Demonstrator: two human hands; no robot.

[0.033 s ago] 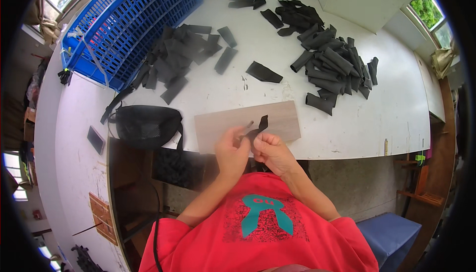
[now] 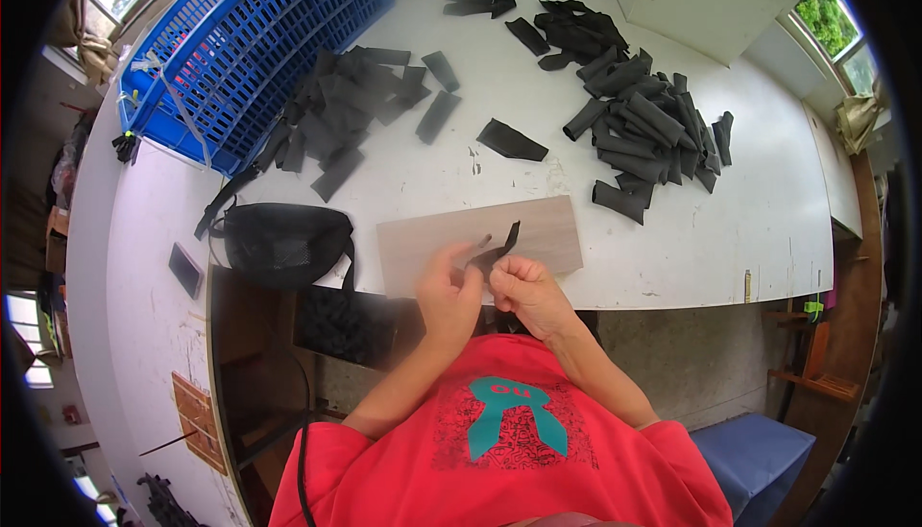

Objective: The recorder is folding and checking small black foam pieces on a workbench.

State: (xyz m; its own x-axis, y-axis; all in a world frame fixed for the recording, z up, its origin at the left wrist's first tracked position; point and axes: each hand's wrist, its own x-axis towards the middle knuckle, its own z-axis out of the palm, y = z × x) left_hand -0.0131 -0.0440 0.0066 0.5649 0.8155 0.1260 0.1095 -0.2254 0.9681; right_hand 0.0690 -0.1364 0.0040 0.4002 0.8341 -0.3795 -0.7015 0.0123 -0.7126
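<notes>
Both of my hands are together over the near edge of the table, gripping one small black fabric piece (image 2: 492, 257). A narrow end of it sticks up above my fingers. My left hand (image 2: 448, 294) is closed on its left side; a thin grey tip of something shows by the fingers, too blurred to name. With fingertips pinched, my right hand (image 2: 530, 294) holds the right side. Just beyond the hands lies a flat wood-grain board (image 2: 545, 229). Farther off on the table, a single flat black piece (image 2: 512, 140) lies apart from the others.
Flat black pieces (image 2: 336, 109) lie heaped at left against a blue plastic crate (image 2: 240, 47). Rolled black pieces (image 2: 648, 124) form a pile at right. A black mesh bag (image 2: 283, 244) and a dark phone-like slab (image 2: 185, 271) sit nearer left. A blue-covered stool (image 2: 754, 455) stands lower right.
The upper end of the black fabric piece has turned slightly and looks narrower. My hands have barely moved.
</notes>
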